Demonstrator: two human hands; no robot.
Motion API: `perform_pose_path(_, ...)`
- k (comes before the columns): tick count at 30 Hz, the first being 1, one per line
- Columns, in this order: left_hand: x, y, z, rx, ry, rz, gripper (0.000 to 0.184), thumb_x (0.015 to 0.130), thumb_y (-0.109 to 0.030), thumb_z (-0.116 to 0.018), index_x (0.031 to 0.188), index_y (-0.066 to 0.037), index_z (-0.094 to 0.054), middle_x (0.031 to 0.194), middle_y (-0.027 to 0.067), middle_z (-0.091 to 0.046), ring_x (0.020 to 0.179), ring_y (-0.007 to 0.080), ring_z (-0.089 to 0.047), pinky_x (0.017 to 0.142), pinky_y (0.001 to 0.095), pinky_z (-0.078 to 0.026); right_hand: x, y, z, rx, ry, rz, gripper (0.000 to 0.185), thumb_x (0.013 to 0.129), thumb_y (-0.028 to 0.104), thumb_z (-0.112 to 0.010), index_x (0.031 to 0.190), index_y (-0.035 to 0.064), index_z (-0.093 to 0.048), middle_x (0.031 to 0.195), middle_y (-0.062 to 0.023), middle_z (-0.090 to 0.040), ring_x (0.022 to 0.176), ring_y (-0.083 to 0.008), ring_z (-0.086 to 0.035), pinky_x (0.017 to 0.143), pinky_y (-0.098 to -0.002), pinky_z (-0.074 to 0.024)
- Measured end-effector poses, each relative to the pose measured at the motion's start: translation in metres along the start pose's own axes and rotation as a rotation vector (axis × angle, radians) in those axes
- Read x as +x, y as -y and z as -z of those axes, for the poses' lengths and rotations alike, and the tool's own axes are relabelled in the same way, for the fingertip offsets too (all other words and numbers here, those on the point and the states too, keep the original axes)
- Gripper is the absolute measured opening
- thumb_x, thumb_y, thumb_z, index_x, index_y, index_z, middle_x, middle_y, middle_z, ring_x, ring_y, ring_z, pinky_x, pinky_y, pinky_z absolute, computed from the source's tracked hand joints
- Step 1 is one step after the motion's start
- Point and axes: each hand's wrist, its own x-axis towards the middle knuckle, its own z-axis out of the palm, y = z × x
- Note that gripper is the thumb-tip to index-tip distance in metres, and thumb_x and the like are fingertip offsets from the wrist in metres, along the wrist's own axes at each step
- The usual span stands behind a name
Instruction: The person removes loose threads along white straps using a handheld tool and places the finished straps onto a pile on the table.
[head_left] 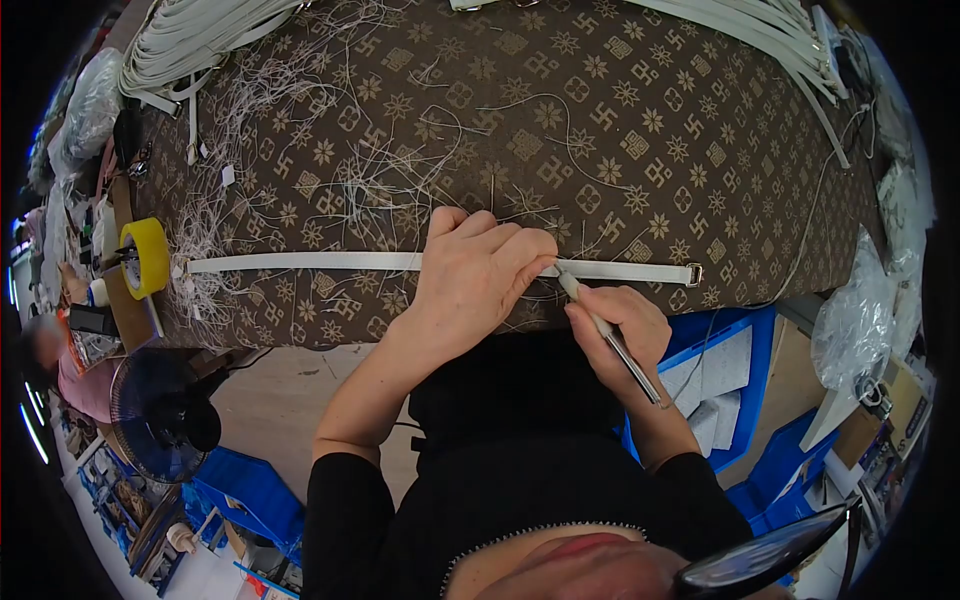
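Note:
A long white strap [330, 261] lies across the brown patterned cloth, with a metal buckle [694, 274] at its right end. My left hand [478, 265] is closed over the middle of the strap, thumb and fingers pinched at its edge. My right hand [625, 330] is wrapped round a pen-like tool [612, 335] with a pale grip and a metal shaft. The tool's tip touches or nearly touches the strap beside my left fingertips. Loose pale threads [385, 185] lie on the cloth behind the strap.
Bundles of white straps [200, 45] lie at the back left and back right [770, 35]. Yellow tape [146, 258] stands at the left edge, above a black fan [165, 415]. A blue crate [762, 370] is below the table at right. Another person [82, 385] is at far left.

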Motion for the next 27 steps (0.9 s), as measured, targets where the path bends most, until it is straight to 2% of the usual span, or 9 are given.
perform_pose_path(12,0.001,0.001,0.005,-0.11,-0.007,0.052,0.005,0.089,-0.02,-0.064,0.09,-0.015,-0.062,0.073,-0.004,-0.063,0.064,0.0159,-0.053,0.073,0.0325,-0.034,-0.006,0.0,0.003,0.088,-0.023,-0.062,0.023,0.075,-0.001,-0.076,0.095,-0.0005,-0.065,0.08,-0.0126,-0.069,0.064,-0.0219,-0.067,0.057,-0.0277,-0.0517)
perform_pose_path(15,0.001,0.002,0.011,-0.251,-0.025,0.114,0.004,0.089,-0.017,-0.064,0.091,-0.013,-0.063,0.076,-0.0029,-0.063,0.064,0.016,-0.053,0.072,0.0316,-0.035,-0.014,0.002,0.007,0.178,-0.035,-0.193,0.02,0.081,-0.001,-0.071,0.099,-0.0013,-0.063,0.084,-0.0123,-0.069,0.07,-0.0177,-0.067,0.064,-0.0263,-0.0526)
perform_pose_path(17,0.001,0.002,0.017,-0.323,-0.048,0.132,0.004,0.089,-0.016,-0.064,0.091,-0.012,-0.063,0.076,-0.0024,-0.063,0.065,0.0158,-0.054,0.072,0.0308,-0.035,-0.019,0.003,0.005,0.47,-0.209,-0.382,0.019,0.086,0.0,-0.067,0.103,-0.0022,-0.059,0.09,-0.0131,-0.069,0.079,-0.0152,-0.067,0.072,-0.0257,-0.0531)
perform_pose_path(19,-0.001,0.001,0.031,-0.374,-0.009,0.187,0.003,0.089,-0.013,-0.064,0.092,-0.011,-0.064,0.079,-0.0008,-0.064,0.066,0.015,-0.055,0.074,0.0302,-0.038,-0.018,-0.001,0.006,0.54,-0.201,-0.329,0.02,0.088,-0.001,-0.064,0.107,-0.0029,-0.056,0.095,-0.0143,-0.067,0.085,-0.0153,-0.066,0.077,-0.0262,-0.0533)
perform_pose_path(21,-0.016,0.011,0.052,-0.309,-0.184,0.346,0.008,0.094,-0.011,-0.059,0.096,-0.004,-0.062,0.08,0.0018,-0.062,0.067,0.0091,-0.049,0.066,0.0252,-0.041,-0.017,0.0,0.007,0.594,-0.245,-0.362,0.019,0.089,-0.002,-0.063,0.107,-0.0032,-0.056,0.094,-0.0147,-0.067,0.084,-0.0155,-0.066,0.078,-0.0263,-0.0537)
perform_pose_path(23,-0.024,0.034,0.083,-0.101,-0.602,0.494,0.012,0.094,-0.011,-0.061,0.101,-0.001,-0.064,0.086,0.0051,-0.064,0.075,0.0095,-0.054,0.065,0.0241,-0.044,-0.017,-0.001,0.007,0.607,-0.245,-0.352,0.02,0.089,-0.002,-0.063,0.107,-0.0034,-0.056,0.094,-0.0148,-0.067,0.084,-0.0155,-0.067,0.078,-0.0265,-0.0539)
perform_pose_path(25,-0.027,0.058,0.123,0.515,-0.644,0.387,0.018,0.092,-0.011,-0.063,0.108,-0.003,-0.065,0.095,0.007,-0.065,0.084,0.015,-0.059,0.07,0.026,-0.046,-0.017,-0.001,0.006,0.627,-0.244,-0.337,0.02,0.089,-0.002,-0.062,0.107,-0.0035,-0.055,0.094,-0.0148,-0.067,0.084,-0.0156,-0.067,0.079,-0.0266,-0.0541)
perform_pose_path(26,-0.027,0.058,0.123,0.518,-0.645,0.382,0.018,0.092,-0.011,-0.063,0.108,-0.003,-0.065,0.095,0.007,-0.065,0.084,0.015,-0.059,0.07,0.026,-0.046,-0.017,-0.001,0.005,0.645,-0.254,-0.337,0.019,0.089,-0.002,-0.062,0.108,-0.0037,-0.055,0.095,-0.015,-0.067,0.084,-0.0159,-0.067,0.079,-0.0272,-0.0545)
perform_pose_path(27,-0.026,0.055,0.121,0.553,-0.593,0.293,0.023,0.088,-0.013,-0.068,0.11,-0.005,-0.067,0.099,0.0069,-0.065,0.088,0.0179,-0.059,0.073,0.0312,-0.046,-0.017,-0.001,0.005,0.662,-0.263,-0.337,0.019,0.089,-0.002,-0.061,0.108,-0.0039,-0.055,0.095,-0.0151,-0.067,0.084,-0.0161,-0.067,0.079,-0.0277,-0.055)
